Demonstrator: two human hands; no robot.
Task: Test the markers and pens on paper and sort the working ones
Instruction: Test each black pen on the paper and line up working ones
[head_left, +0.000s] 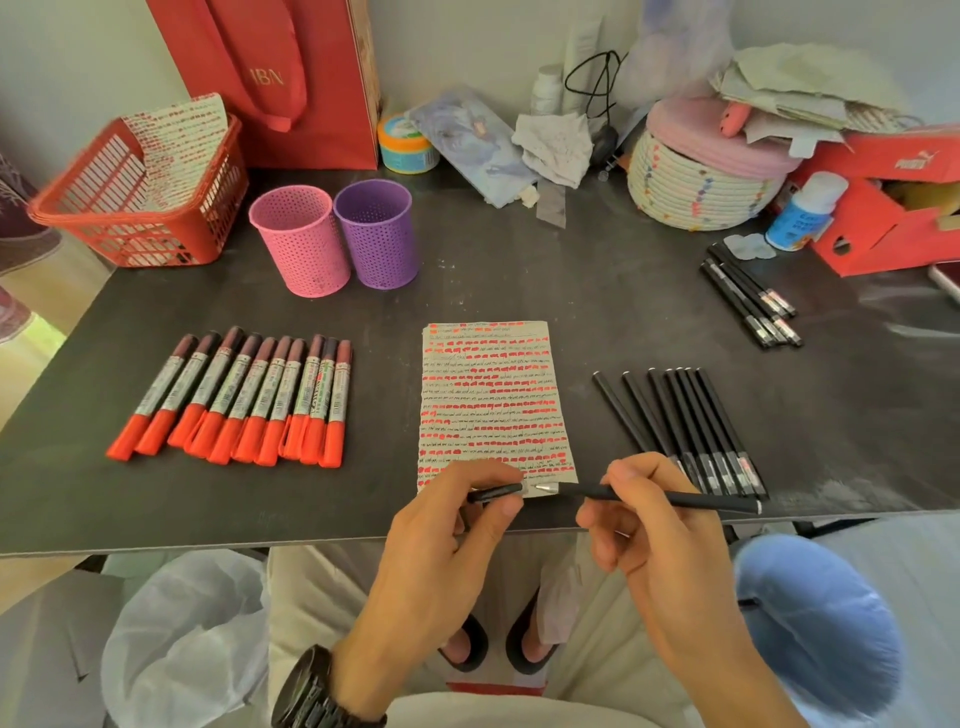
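We see the paper (493, 400) lying flat in the middle of the dark table (519, 270). It is full of red marks and thin black scribbles. At 6 o'clock from the paper, the left hand (447, 525) pinches a small black cap (496, 492) between thumb and fingers. Just beside it, at 5 o'clock, the right hand (654, 525) has its fingers curled round a black pen (675, 500). The pen lies sideways, and its silver tip points at the cap, over the bottom edge of the paper. The tip and the cap are close but do not touch. At 9 o'clock from the paper are the red markers (234, 400), side by side, red ends toward us. At 3 o'clock lies a row of black pens (685, 421), and a second bunch of black pens (748, 296) lies further off at 2 o'clock. At 11 o'clock stand a pink cup (301, 241) and a purple cup (376, 234), right next to each other. A red basket (140, 192) sits at 10 o'clock, at the far corner.
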